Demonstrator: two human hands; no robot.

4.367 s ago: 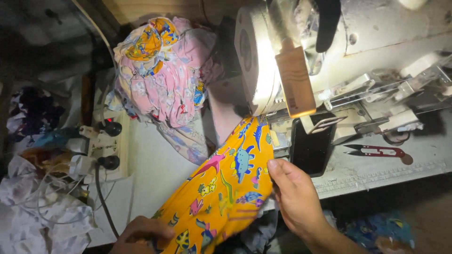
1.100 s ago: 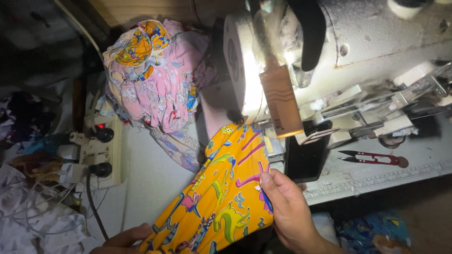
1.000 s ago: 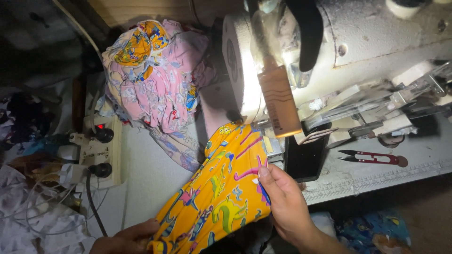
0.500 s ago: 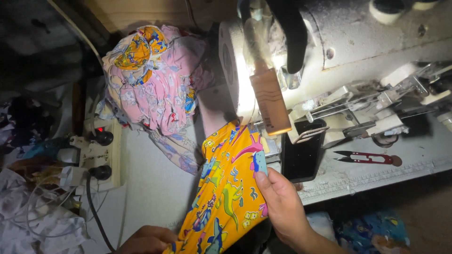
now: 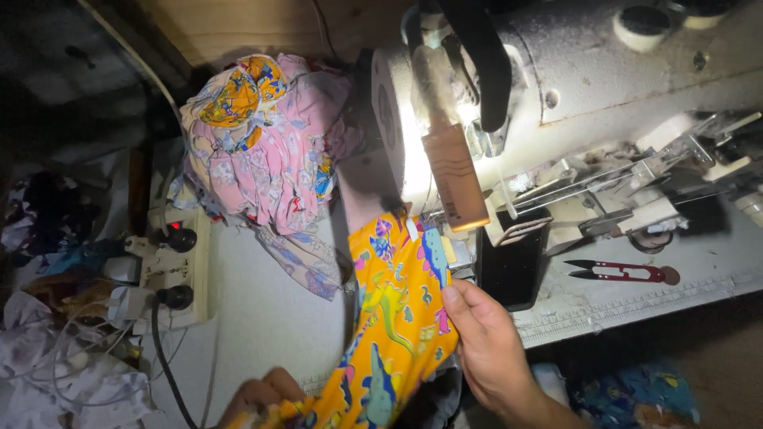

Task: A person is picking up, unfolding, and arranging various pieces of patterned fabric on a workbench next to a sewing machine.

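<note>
2 hands on 1 strip of yellow dinosaur-print fabric (image 5: 393,318): left hand (image 5: 258,395) gripping its lower end at the table edge, right hand (image 5: 485,349) pinching the right edge, thumb on top, near the sewing machine (image 5: 604,95). Best kept taut and flat, edges aligned, fingers away from the needle area.

One camera sits on my head, looking steeply down and close over the desk (image 5: 262,318), with the sewing machine (image 5: 604,87) at upper right and my hands at the bottom edge.
</note>
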